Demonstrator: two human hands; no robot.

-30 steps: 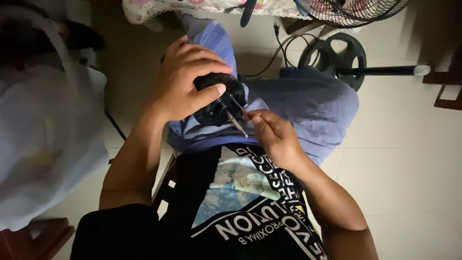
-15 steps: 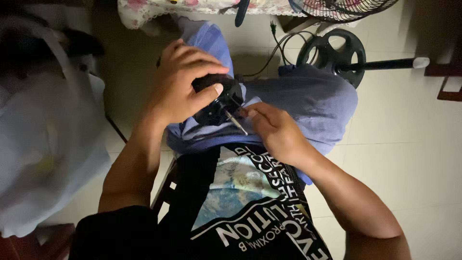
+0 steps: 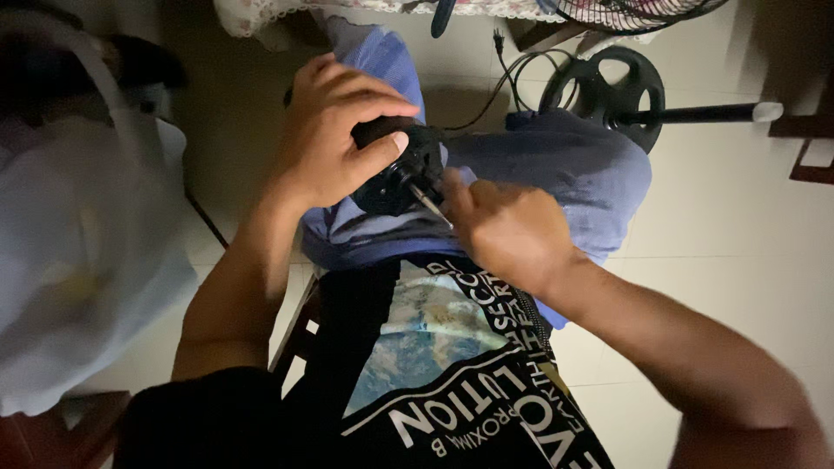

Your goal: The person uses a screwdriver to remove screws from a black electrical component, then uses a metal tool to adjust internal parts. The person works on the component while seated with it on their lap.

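Observation:
A black rounded motor housing (image 3: 401, 170) rests on my lap, over blue trousers. My left hand (image 3: 334, 130) wraps over its top and left side and grips it, thumb pressed on the front. My right hand (image 3: 508, 227) is closed on a thin metal tool, probably a screwdriver (image 3: 427, 205), whose shaft points up-left into the housing. Most of the tool's handle is hidden inside my fist.
A black round fan base (image 3: 608, 91) with a dark pole (image 3: 695, 113) lies on the pale tiled floor behind my knees, with a black cord (image 3: 499, 61) beside it. A fan grille (image 3: 634, 10) shows at the top. A white cloth-like bundle (image 3: 78, 260) fills the left side.
My right hand has moved slightly up and left, closer to the housing. The view has shifted a little; my left hand keeps the same grip.

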